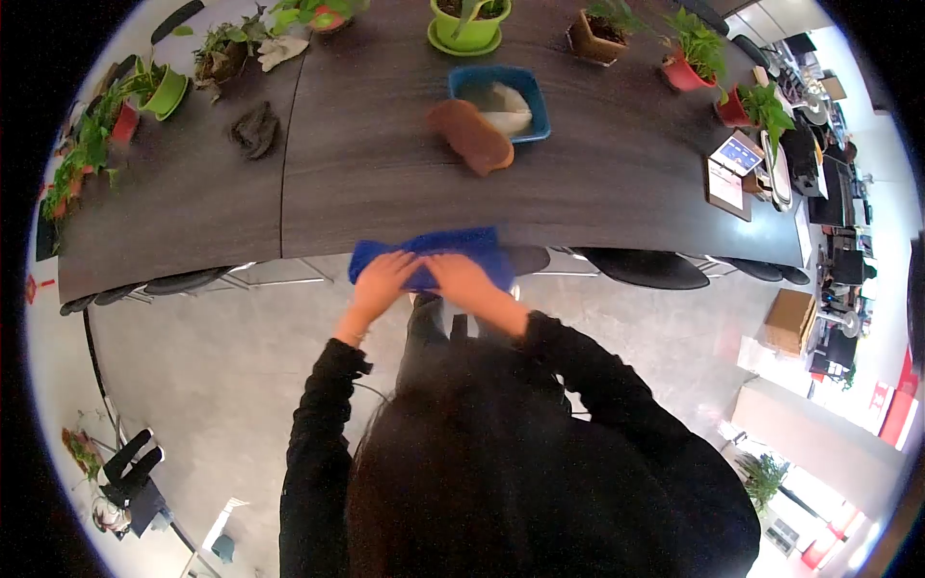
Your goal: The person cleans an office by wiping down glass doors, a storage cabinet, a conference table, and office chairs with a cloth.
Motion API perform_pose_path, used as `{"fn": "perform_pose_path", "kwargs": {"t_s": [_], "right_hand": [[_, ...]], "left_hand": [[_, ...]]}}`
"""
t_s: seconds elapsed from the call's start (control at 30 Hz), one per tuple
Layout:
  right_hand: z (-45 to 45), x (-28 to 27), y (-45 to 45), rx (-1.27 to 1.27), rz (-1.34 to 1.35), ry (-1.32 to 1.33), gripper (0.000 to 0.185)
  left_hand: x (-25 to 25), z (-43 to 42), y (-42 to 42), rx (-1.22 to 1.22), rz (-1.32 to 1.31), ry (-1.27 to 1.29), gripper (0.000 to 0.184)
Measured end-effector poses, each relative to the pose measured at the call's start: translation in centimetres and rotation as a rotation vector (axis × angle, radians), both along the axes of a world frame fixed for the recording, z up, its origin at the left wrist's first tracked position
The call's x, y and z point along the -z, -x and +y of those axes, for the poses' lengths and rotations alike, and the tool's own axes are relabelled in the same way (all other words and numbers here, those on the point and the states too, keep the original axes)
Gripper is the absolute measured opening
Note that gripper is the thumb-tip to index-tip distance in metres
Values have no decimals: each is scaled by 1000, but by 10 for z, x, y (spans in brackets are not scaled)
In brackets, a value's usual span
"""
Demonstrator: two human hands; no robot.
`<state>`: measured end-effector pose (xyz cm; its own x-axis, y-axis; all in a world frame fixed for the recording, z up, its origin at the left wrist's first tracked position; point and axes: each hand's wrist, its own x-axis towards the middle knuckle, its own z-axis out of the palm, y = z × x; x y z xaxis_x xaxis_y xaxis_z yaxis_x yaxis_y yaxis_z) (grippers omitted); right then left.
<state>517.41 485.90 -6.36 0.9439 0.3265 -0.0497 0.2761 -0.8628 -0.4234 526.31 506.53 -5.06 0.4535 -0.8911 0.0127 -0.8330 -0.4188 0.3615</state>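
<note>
Both of my hands are on a blue cloth (472,241) at the front edge of the dark table (385,183). My left hand (385,277) and my right hand (461,279) lie close together, with fingers bent over the cloth. Part of the cloth hangs beside my right wrist. Beyond it on the table, a brown sponge-like block (472,137) leans against a blue basin (541,106) that holds a whitish cloth (511,108) in water.
A dark crumpled cloth (254,130) and a pale glove-like item (281,52) lie at the left. Potted plants, including one in a green pot (466,34), line the far side. An open booklet (729,173) is at the right. Chairs (647,267) stand under the front edge.
</note>
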Motion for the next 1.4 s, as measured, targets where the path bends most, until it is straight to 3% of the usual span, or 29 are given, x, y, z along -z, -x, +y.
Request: {"fn": "perform_pose_path", "kwargs": {"t_s": [0.17,0.37,0.53,0.7,0.9,0.97,1.07,1.2,1.4], "right_hand": [[69,-10,-36,35,22,0,66],[51,-7,-21,5,-33,-42,67],[-13,-11,10,-77,-101,-116,59],[-96,-14,53,-3,-96,-142,55],[-177,-9,93,85,-29,-257,62],[-187,-15,96,57,-11,-252,67],[-183,-12,96,101,40,-204,67],[-150,-19,97,117,-18,-53,66],[-29,-18,62,100,-186,93,65]], "left_hand": [[-11,52,-17,-139,95,18,66],[-4,47,6,-266,45,-19,64],[-13,-13,43,-317,-77,-46,65],[-11,-101,85,-303,-115,-89,63],[1,-190,123,-312,-134,-51,63],[2,-200,129,-333,-168,22,55],[4,-195,124,-279,-135,-61,61],[11,-160,113,-229,-148,24,60],[5,-41,74,-259,-211,32,59]]}}
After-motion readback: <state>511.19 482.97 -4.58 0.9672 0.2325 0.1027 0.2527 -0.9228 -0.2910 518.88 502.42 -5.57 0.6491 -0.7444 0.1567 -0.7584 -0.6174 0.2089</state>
